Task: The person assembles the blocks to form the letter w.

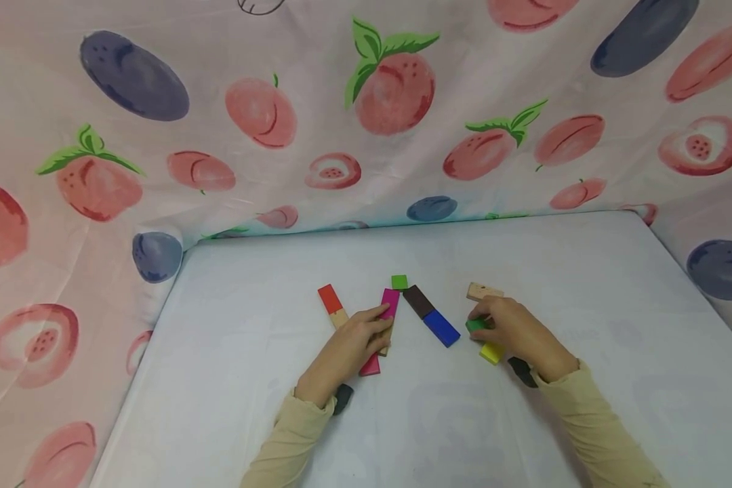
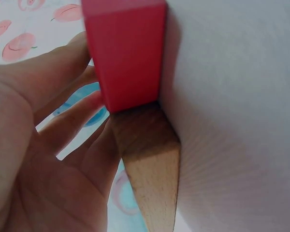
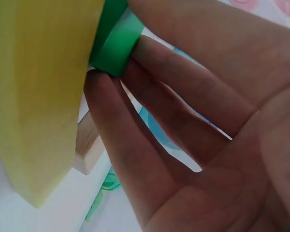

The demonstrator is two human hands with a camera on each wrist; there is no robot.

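My left hand [image 1: 354,342] rests over a magenta block [image 1: 392,296] and a plain wooden block [image 1: 385,346], fingers extended across them. A pinkish-red block [image 1: 371,367] pokes out below this hand; in the left wrist view it stands large beside the thumb, with a wooden block [image 2: 154,179] adjoining it. On the right, my right hand [image 1: 518,329] pinches a small green block [image 1: 476,325] between thumb and fingers. Just below that lies a yellow block [image 1: 491,352], big in the right wrist view. Beyond the fingertips is a light wooden block [image 1: 482,291].
Between the hands, a dark brown block [image 1: 417,300] and a blue block [image 1: 442,329] form a slanting line. A light green block [image 1: 399,282] lies above the magenta one. Left of them, an orange-red block [image 1: 329,298] meets a wooden block [image 1: 339,318]. Fruit-print cloth [image 1: 268,190] hangs behind the white table [image 1: 219,379].
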